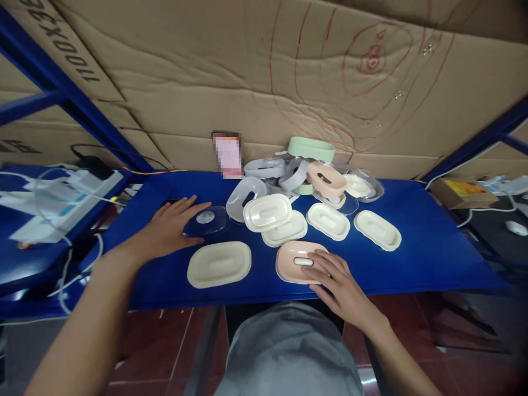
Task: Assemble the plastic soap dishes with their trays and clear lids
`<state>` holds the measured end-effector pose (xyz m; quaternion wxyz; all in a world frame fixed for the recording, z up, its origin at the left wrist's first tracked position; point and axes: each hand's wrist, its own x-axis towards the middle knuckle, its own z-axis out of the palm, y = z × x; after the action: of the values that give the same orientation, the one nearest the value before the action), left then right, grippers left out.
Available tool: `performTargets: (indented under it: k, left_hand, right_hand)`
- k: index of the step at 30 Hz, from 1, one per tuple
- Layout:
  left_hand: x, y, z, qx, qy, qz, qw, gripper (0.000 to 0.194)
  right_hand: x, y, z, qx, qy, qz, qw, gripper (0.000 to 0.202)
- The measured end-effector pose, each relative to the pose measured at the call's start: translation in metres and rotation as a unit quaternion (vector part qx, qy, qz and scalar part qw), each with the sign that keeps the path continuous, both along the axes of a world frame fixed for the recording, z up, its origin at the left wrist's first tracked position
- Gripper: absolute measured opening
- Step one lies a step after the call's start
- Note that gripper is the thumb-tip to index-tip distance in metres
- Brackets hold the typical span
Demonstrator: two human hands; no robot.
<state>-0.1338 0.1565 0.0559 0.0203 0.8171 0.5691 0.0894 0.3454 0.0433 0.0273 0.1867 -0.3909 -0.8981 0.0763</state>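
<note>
My left hand grips the left end of a clear plastic lid with a round white sticker, thumb along its near edge and fingers at the far edge. My right hand holds the right side of a peach oval case, with a cream ridge showing through its middle slot. A cream oval tray lies between my hands. Beyond the peach case, one cream tray overlaps another cream tray. Two more, a cream tray and a cream tray, lie to the right.
At the back are piled grey rings, a peach ring, a green ring and clear lids. A phone leans on the cardboard wall. White power strips with cables sit at left, a small box at right.
</note>
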Motion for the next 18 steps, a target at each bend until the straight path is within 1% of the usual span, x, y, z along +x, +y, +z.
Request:
performTargets:
  k: [2, 3, 4, 6, 9, 12, 15, 17, 18]
  left_hand:
    - [-0.003, 0.015, 0.002, -0.047, 0.014, -0.007, 0.999, 0.076]
    - [-0.003, 0.018, 0.005, -0.061, 0.019, -0.010, 0.998, 0.074]
    - [-0.002, 0.018, 0.007, -0.066, 0.022, -0.009, 0.998, 0.072]
    - [0.000, 0.009, 0.014, -0.046, 0.014, 0.004, 0.999, 0.071]
    - [0.009, -0.019, 0.026, 0.021, -0.052, 0.009, 0.998, 0.075]
    - [0.030, -0.055, 0.032, 0.069, -0.124, -0.004, 0.990, 0.074]
    - [0.063, -0.086, 0.032, 0.074, -0.141, -0.006, 0.987, 0.068]
    - [0.092, -0.100, 0.027, 0.067, -0.160, -0.024, 0.985, 0.069]
    - [0.108, -0.105, 0.024, 0.064, -0.167, -0.040, 0.983, 0.072]
  right_hand:
    - [-0.001, -0.001, -0.003, 0.006, 0.008, -0.006, 1.000, 0.043]
    - [-0.001, -0.002, -0.004, 0.009, 0.012, -0.008, 1.000, 0.043]
    - [-0.002, -0.003, -0.005, 0.011, 0.016, -0.009, 1.000, 0.043]
    - [-0.002, -0.003, -0.005, 0.010, 0.023, -0.007, 1.000, 0.042]
    - [-0.003, -0.001, -0.002, 0.003, 0.032, 0.006, 0.999, 0.042]
    - [-0.005, 0.002, 0.002, -0.007, 0.037, 0.020, 0.999, 0.043]
    - [-0.011, 0.004, 0.004, -0.022, 0.033, 0.033, 0.999, 0.044]
    - [-0.014, 0.003, 0.002, -0.030, 0.033, 0.036, 0.998, 0.047]
    - [-0.015, 0.002, 0.000, -0.028, 0.045, 0.028, 0.998, 0.052]
